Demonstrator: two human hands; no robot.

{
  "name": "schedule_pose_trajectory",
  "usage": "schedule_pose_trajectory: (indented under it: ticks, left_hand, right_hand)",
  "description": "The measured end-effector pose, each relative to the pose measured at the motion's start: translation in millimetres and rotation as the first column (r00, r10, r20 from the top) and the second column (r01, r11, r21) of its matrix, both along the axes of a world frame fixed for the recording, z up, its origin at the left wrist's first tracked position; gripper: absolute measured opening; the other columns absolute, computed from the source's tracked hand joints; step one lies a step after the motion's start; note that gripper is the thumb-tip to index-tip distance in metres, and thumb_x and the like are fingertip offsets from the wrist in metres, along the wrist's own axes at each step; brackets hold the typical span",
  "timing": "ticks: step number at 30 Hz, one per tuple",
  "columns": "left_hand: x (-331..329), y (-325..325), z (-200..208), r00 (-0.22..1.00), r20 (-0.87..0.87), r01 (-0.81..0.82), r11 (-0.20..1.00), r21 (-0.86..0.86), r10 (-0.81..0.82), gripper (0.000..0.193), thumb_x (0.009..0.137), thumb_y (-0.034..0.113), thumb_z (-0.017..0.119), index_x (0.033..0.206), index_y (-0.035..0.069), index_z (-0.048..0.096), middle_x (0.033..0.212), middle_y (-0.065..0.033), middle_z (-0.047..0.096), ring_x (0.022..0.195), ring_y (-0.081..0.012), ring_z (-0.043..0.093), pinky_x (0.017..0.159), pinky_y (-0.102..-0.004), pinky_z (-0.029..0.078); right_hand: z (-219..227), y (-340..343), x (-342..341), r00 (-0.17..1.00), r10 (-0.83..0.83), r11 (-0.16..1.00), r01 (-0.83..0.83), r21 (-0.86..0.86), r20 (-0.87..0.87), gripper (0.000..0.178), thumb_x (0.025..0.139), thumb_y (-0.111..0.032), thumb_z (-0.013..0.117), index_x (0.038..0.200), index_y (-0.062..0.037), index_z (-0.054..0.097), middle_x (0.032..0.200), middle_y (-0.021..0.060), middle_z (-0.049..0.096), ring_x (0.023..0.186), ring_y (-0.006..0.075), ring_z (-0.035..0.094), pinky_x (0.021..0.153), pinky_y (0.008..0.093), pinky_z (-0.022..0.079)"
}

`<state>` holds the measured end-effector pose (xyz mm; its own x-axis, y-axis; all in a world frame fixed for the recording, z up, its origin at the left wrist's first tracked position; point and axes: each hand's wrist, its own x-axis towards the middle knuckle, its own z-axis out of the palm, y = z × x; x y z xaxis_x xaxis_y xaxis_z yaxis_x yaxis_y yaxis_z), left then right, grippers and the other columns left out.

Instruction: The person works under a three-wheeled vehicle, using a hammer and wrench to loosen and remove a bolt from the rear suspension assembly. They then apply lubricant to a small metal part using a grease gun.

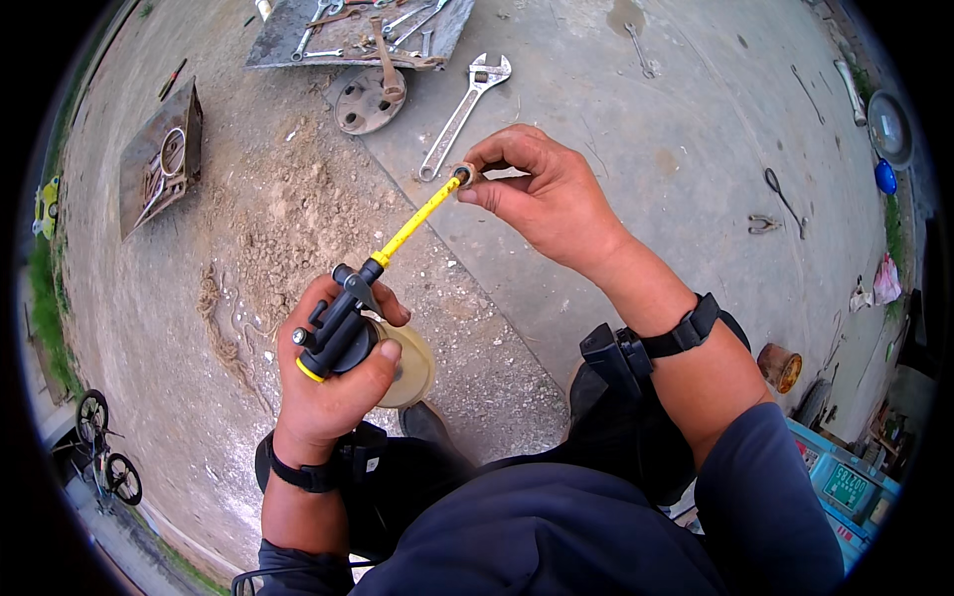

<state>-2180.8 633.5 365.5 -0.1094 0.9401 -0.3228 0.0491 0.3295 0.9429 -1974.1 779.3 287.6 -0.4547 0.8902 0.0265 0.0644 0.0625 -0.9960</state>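
My left hand (333,397) is wrapped around a black spray gun (343,323) with a lever on top. A pale, see-through cup (412,370) hangs under its body. From its front a thin yellow nozzle tube (419,221) slants up and to the right. Thumb and forefinger of my right hand (547,204) pinch a small rusty metal ring (465,173), perhaps a nut, at the tip of the tube. Whether the tip goes into the ring or only touches it, I cannot tell. An adjustable wrench (459,121) lies on the ground just beyond.
A metal tray of wrenches (348,58) and a round plate with holes (364,103) lie at the far side. A rusty tool box (149,169) sits left, beside loose dirt (298,204). Pliers (763,224) and a rusty can (780,370) are on the right.
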Motion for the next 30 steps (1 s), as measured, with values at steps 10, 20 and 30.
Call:
schedule_pose_trajectory:
  ticks: [10,20,30]
  left_hand:
    - [-4,-2,-3,0.999,0.024,0.025,0.997,0.069,-0.026,0.052,0.072,0.006,0.066,0.123,-0.003,0.056,0.113,-0.0158,0.068,0.111,-0.0252,0.065,0.101,-0.0388,0.047]
    - [-10,-4,-5,0.999,-0.012,-0.034,0.988,0.148,0.036,0.055,0.075,0.008,0.067,0.127,-0.005,0.053,0.125,-0.0191,0.064,0.12,-0.026,0.06,0.108,-0.0392,0.041]
    - [-11,-10,-7,0.998,0.037,0.036,0.991,0.129,-0.041,0.053,0.074,0.009,0.068,0.124,-0.004,0.056,0.119,-0.0161,0.067,0.115,-0.0249,0.062,0.105,-0.0387,0.044]
  right_hand:
    - [0,1,-1,1.0,0.007,1.0,-0.006,-0.021,0.013,0.022,0.085,-0.005,0.075,0.105,0.0009,0.069,0.107,0.0075,0.061,0.101,0.0179,0.066,0.088,0.0295,0.06]
    - [6,-1,-5,1.0,-0.002,0.999,0.002,-0.045,0.005,0.021,0.084,-0.007,0.076,0.103,0.0008,0.069,0.106,0.0083,0.062,0.099,0.0187,0.067,0.085,0.0301,0.059]
    - [6,-3,-8,1.0,0.012,1.0,-0.011,-0.029,0.029,0.022,0.085,-0.006,0.076,0.105,0.0002,0.069,0.106,0.0066,0.062,0.1,0.017,0.066,0.085,0.0289,0.059]
